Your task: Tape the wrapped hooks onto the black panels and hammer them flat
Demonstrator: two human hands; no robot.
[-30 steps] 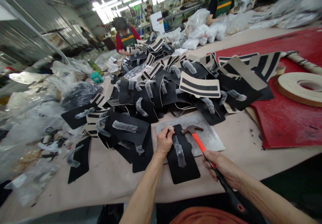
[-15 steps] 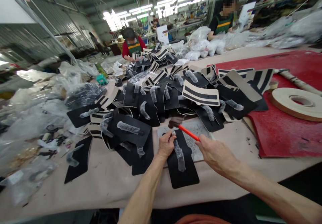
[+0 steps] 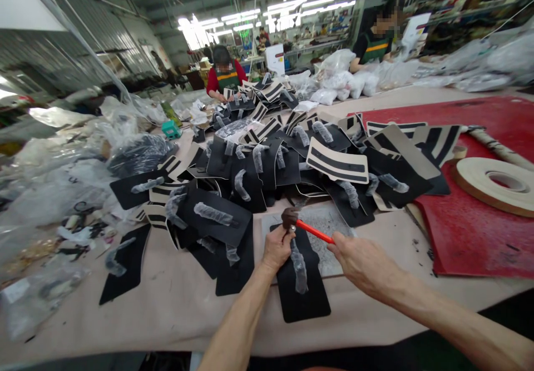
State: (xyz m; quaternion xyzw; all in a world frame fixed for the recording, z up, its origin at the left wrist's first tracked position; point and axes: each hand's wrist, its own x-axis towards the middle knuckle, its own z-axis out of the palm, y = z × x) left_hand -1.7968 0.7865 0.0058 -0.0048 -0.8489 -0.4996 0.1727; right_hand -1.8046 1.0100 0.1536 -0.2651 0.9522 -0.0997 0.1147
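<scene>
Gripping a hammer (image 3: 306,227), right hand (image 3: 362,260); left hand (image 3: 276,247) fingers pinched together over cluttered beige table (image 3: 175,304).

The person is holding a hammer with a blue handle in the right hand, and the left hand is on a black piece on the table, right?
Not quite: the hammer handle is orange-red, not blue, as the head view shows. The right hand does hold it, and the left hand is on the black piece on the table.

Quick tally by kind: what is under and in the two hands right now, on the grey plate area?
Red-handled hammer, held by the right hand: 1
Flat black leather-like piece with a plastic-wrapped strap, steadied by the left hand: 1
Scuffed grey metal plate beneath: 1
Total: 3
</scene>
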